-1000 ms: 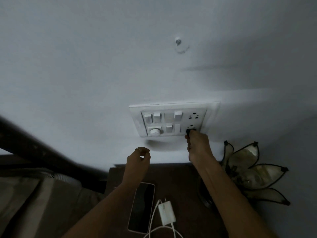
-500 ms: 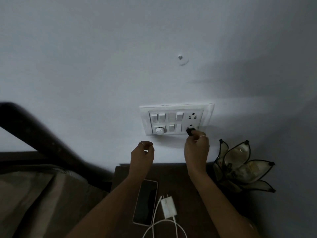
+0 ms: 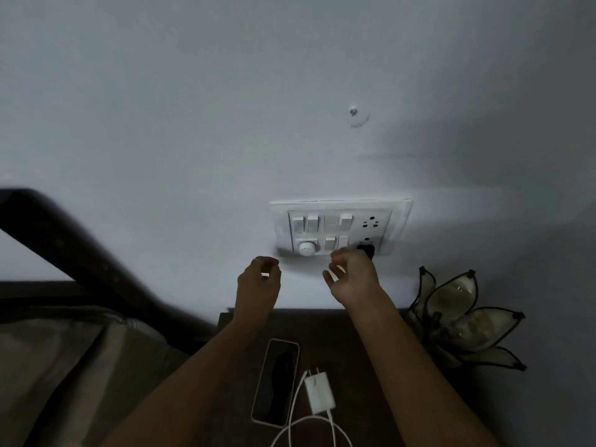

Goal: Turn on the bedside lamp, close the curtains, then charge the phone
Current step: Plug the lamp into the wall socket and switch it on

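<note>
A white switchboard (image 3: 338,227) is fixed to the wall above a dark bedside table (image 3: 354,343). A black plug (image 3: 367,250) sits in its lower socket. My right hand (image 3: 353,279) is just below and left of the plug, fingers curled with the knuckles against it and the thumb held apart. My left hand (image 3: 259,279) hangs loosely curled in the air, holding nothing. The phone (image 3: 275,382) lies screen-up on the table. Beside it rest a white charger (image 3: 319,393) and its cable (image 3: 296,427). A petal-shaped lamp (image 3: 461,317) stands unlit at the right.
A dark wooden bed frame (image 3: 64,240) slants across the left, with beige bedding (image 3: 58,366) below it. A small screw (image 3: 353,111) sticks out of the wall above the switchboard. The room is dim.
My right hand has let go its pinch on the black plug and slid slightly left and down. The left hand has stayed curled. The view has shifted a little.
</note>
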The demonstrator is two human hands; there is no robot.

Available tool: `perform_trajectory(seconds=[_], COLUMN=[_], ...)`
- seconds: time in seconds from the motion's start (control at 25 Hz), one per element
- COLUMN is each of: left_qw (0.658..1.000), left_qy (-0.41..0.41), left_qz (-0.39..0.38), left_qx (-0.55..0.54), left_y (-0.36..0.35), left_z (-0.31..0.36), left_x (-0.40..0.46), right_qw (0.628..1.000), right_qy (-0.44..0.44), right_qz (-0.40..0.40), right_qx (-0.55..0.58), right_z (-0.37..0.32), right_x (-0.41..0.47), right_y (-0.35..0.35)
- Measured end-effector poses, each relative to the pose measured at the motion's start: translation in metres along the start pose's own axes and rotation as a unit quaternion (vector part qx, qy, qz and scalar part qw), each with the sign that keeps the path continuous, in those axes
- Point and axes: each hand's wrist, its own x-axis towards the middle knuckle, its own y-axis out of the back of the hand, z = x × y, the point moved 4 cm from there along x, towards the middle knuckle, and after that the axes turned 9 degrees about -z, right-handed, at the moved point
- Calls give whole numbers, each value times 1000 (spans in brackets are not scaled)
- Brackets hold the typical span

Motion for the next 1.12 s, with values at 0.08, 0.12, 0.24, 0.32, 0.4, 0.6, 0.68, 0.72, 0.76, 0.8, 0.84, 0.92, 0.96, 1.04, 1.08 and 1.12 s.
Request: perform_trajectory(seconds=[0.08, 0.12, 0.24, 0.32, 0.4, 0.6, 0.68, 0.72, 0.76, 0.8, 0.84, 0.92, 0.96, 1.04, 1.08, 1.12], left_qw=[1000, 1000, 998, 998, 998, 998, 998, 998, 998, 998, 998, 998, 997, 997, 997, 997], left_qy=[3, 4, -1, -3, -5, -11, -13, -15, -18, -21, -23, -25, -26, -22, -17, -11], left_qz=[6, 10, 10, 11, 10, 5, 8, 10, 12, 12, 13, 11, 9, 7, 7, 8], left_qx=[7, 18, 59, 64, 63, 65, 55, 52, 51, 53, 55, 61, 66, 73, 75, 75], left_y=[2, 3, 5, 6, 5, 5, 7, 9, 11, 13, 15, 21, 25, 33, 37, 42], left_z=[0, -1, -2, -6, -8, -10, -7, -5, -2, 1, 4, 10, 13, 20, 24, 28], left_x=[3, 5, 8, 9, 8, 1, -1, -1, 0, -1, -1, -3, -5, -13, -16, -18], right_qw=[1000, 1000, 1000, 1000, 1000, 1000, 999, 999, 998, 998, 998, 998, 997, 995, 995, 995], right_qy=[5, 8, 12, 6, 9, 13, 16, 20, 22, 21, 17, 4, -1, -5, -4, -2], right_qz=[0, 1, 7, 18, 20, -25, -41, -45, -46, -46, -48, -64, -75, -96, -101, -99], right_qx=[3, 4, 8, 0, -10, -7, -16, -20, -24, -27, -27, -21, -17, -16, -16, -15], right_z=[1, 2, 5, 8, 11, 12, 12, 11, 9, 9, 9, 15, 19, 27, 29, 29], right_x=[3, 4, 9, 12, 13, 9, 5, 1, -2, -7, -12, -25, -33, -49, -56, -61], right_y=[-2, -3, -3, 1, 6, 12, 15, 16, 17, 17, 17, 12, 8, -6, -14, -23])
